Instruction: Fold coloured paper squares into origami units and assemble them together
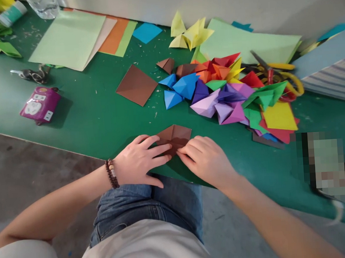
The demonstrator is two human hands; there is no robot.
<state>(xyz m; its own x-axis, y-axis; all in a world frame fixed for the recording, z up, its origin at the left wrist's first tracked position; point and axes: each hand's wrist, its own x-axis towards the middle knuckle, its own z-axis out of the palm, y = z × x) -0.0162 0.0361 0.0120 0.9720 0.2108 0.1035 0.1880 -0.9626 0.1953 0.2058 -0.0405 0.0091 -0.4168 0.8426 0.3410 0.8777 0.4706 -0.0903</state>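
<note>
A brown sheet of origami paper with fold creases lies near the front edge of the green table. Across its left part rests my left hand, fingers spread and thumb apart, pressing the paper flat. My right hand pinches the paper's lower right edge between thumb and fingertips. Part of the sheet is hidden under both hands. Farther back lies a flat brown paper square, with a small folded brown piece beyond it.
Folded paper pieces in many colours are heaped right of centre, beside scissors. Paper sheets lie at the back left. A purple packet, keys and a glue stick are on the left. A blurred patch covers something at right.
</note>
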